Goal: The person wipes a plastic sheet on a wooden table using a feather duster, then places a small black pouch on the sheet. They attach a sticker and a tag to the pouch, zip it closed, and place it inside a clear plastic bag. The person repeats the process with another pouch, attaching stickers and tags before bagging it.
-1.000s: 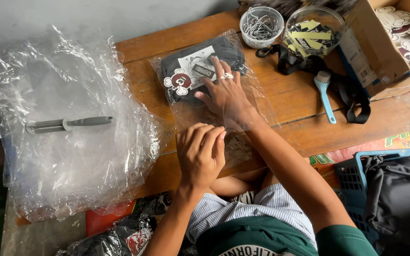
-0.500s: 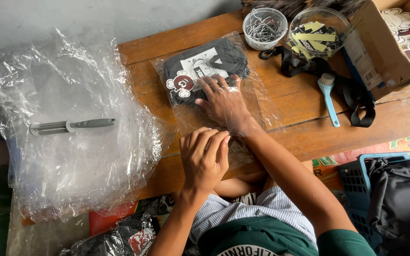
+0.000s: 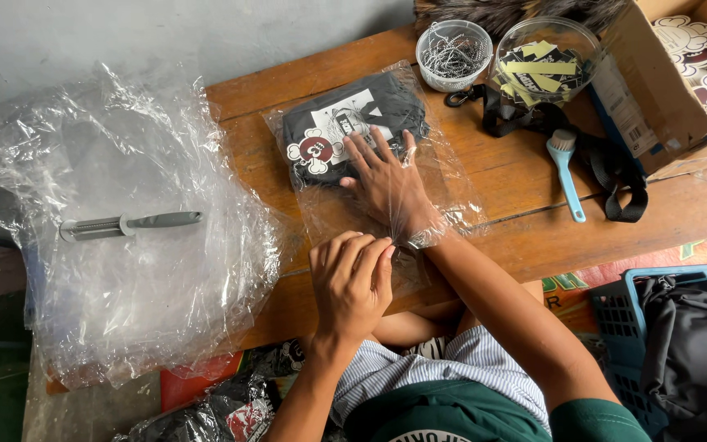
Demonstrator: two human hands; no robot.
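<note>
Box [image 3: 681, 90] cut off by top and right edge. Basket [image 3: 615, 319] cut off at right. Right hand [image 3: 390, 184] inside bag [image 3: 443, 196], covers part of black cloth [image 3: 345, 123]. Stuff in small bowl [image 3: 454, 53] too tiny to tell.
</note>
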